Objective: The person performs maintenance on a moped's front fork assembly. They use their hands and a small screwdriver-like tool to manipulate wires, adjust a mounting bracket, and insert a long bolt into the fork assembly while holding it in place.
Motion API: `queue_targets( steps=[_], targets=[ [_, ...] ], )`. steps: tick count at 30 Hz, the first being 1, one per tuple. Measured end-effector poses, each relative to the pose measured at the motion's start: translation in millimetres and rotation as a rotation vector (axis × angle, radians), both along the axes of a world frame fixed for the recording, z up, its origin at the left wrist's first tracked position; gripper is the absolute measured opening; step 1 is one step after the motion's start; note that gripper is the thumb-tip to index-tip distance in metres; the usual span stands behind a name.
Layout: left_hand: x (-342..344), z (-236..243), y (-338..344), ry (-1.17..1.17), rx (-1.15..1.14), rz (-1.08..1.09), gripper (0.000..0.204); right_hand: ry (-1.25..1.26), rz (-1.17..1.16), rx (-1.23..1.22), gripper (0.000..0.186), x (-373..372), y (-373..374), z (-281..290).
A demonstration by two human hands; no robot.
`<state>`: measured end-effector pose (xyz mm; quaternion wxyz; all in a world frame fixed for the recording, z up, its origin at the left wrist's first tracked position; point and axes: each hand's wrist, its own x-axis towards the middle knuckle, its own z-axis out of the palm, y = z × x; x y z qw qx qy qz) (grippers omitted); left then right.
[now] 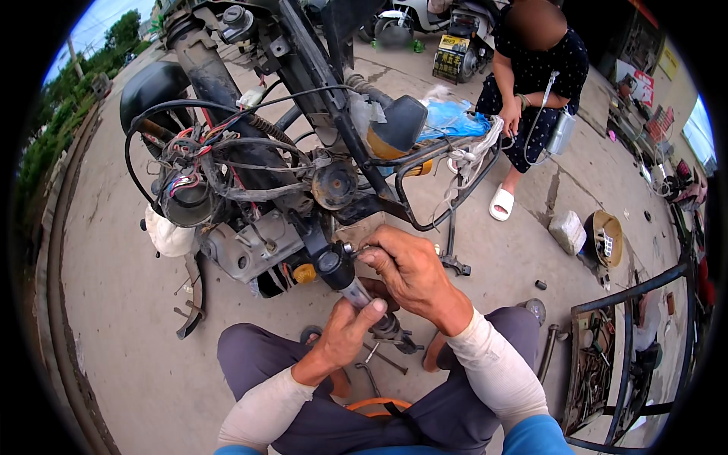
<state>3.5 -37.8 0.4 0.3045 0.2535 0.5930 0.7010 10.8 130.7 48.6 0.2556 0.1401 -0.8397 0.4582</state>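
A stripped scooter frame (288, 114) with tangled wires (205, 152) fills the upper middle. At its lower end a silver and black tubular strut (356, 294) slants down toward me from a black joint (328, 262). My left hand (341, 337) is closed around the strut's lower part. My right hand (402, 273) is closed beside the joint, thumb and forefinger pinching a small, thin dark piece that I cannot make out, next to a silver bolt head (347, 249).
Another person (535, 91) crouches at the upper right, hands (509, 117) at the frame's rail. A tool tray (576, 371) and metal rack (629, 303) stand at lower right. Loose rods (383, 356), a tan basin (607, 227) and a curved metal part (193, 303) lie on the concrete.
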Motion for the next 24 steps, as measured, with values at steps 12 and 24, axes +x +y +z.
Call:
queue_targets(
  steps=[12, 24],
  targets=[
    [-0.9, -6.1, 0.1, 0.046, 0.002, 0.015, 0.045, 0.037, 0.039, -0.133, 0.015, 0.3, -2.9, -0.6],
    [0.6, -1.7, -0.2, 0.043, 0.005, 0.024, 0.047, 0.023, -0.005, -0.012, 0.017, -1.0, -3.2, -0.1]
  ],
)
